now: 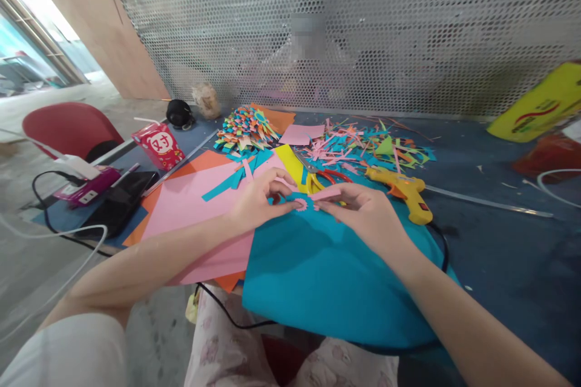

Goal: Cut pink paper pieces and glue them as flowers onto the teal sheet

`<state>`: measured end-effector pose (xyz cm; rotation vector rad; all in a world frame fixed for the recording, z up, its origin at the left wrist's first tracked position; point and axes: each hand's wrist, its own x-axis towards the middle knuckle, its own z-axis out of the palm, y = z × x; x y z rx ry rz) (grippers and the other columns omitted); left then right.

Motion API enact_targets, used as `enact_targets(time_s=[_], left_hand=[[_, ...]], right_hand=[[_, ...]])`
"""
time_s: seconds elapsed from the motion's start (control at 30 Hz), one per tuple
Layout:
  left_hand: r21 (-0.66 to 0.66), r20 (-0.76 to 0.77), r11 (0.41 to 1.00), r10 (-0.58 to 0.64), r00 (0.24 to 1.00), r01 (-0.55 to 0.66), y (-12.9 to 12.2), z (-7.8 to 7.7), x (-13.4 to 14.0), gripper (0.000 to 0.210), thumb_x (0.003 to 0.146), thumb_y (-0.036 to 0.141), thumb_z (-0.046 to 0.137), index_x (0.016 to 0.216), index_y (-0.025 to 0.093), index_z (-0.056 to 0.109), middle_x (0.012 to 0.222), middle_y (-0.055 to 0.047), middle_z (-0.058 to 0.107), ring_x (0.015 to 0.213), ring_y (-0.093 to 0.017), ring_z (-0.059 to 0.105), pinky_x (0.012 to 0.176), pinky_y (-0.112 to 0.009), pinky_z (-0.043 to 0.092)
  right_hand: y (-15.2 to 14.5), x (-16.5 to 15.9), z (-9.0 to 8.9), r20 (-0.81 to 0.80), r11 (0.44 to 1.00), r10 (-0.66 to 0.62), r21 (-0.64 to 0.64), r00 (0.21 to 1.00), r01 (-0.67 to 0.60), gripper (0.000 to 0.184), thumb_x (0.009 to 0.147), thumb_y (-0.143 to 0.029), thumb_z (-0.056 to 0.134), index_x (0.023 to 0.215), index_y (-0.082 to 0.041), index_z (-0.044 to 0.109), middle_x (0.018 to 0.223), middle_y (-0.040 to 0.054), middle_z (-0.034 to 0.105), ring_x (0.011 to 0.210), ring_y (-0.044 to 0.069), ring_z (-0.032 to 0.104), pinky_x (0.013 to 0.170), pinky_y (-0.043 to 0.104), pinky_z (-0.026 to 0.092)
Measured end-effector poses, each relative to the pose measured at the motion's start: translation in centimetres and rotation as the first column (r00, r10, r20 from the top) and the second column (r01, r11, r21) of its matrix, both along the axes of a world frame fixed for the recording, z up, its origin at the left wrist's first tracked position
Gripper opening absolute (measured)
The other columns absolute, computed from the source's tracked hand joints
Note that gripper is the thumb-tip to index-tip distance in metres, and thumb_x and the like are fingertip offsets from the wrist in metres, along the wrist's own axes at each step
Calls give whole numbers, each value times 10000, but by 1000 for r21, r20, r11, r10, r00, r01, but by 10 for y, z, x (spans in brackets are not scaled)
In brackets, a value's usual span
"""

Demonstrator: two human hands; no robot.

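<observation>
My left hand [265, 196] pinches a small curl of pink fringed paper [301, 205] between thumb and finger, with a bit of blue paper beside it. A pink paper strip [327, 193] is gripped in my right hand [365, 211], its fingers closed and close to the left fingertips. Both hands hover over a large blue paper sheet [336, 284]. Just beyond them lie scissors [333, 176] with red handles and a yellow-handled tool [312, 184]. A yellow glue gun [411, 193] rests to the right of my right hand.
Pink sheets [181, 217] lie under my left arm. Behind are a colourful paper pile [247, 127] and loose cut scraps [336, 148]. At left stand a red drink carton [158, 145], a phone [115, 205] and a purple power strip [88, 184]. A perforated metal panel [385, 30] closes the back.
</observation>
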<state>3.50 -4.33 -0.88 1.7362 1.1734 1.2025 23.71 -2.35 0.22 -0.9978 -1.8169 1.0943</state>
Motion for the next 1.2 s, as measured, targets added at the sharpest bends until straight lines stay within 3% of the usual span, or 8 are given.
enact_targets(time_s=[0.13,0.23,0.43,0.53,0.8,1.0,1.2], left_hand=[[0,33,1000,12,999,-12,-1,2,1,350,654,266,763,860,174,495,646,36,610,592,-81,559,544,-204,391],[-4,79,999,53,995,-53,-1,5,2,368,644,268,772,855,177,485,623,45,620,558,-73,552,531,-202,392],[21,235,996,85,968,-92,0,8,-2,401,637,308,786,862,179,479,678,21,673,656,-117,651,562,-207,444],[25,307,995,81,948,-93,1,9,-3,395,625,288,794,846,182,484,668,33,667,682,-126,674,568,-200,454],[34,283,996,74,956,-87,2,6,-3,383,614,271,804,833,174,505,672,27,671,640,-107,656,538,-188,442],[33,260,997,61,964,-72,2,4,-4,343,663,259,768,849,176,493,667,25,668,655,-117,660,556,-197,447],[51,276,992,100,956,-119,2,6,-3,342,638,229,779,832,177,502,619,60,621,602,-87,627,518,-180,415]], right_hand=[[1,1,1,-40,998,-47,-46,998,45,214,697,-361,677,812,-182,697,771,48,709,551,144,583,441,253,444],[2,2,1,41,995,-103,6,994,103,179,708,-333,661,796,-179,683,763,42,706,476,115,536,465,267,460],[5,4,-6,234,981,-145,159,961,109,74,721,-249,631,734,-194,680,759,30,704,530,139,584,542,281,474],[4,4,-5,271,980,-153,162,950,112,86,736,-255,612,737,-197,674,768,30,702,537,147,602,545,281,471],[2,3,3,255,997,-78,-7,964,82,194,767,-354,583,650,-201,563,532,-8,601,515,167,611,567,281,454],[2,3,3,118,983,31,-185,993,-9,500,783,-620,489,513,-204,424,479,-33,484,388,102,515,463,254,406],[-2,0,9,-67,889,172,-419,983,-185,512,613,-658,669,572,-182,485,502,-48,525,363,80,513,413,225,406]])
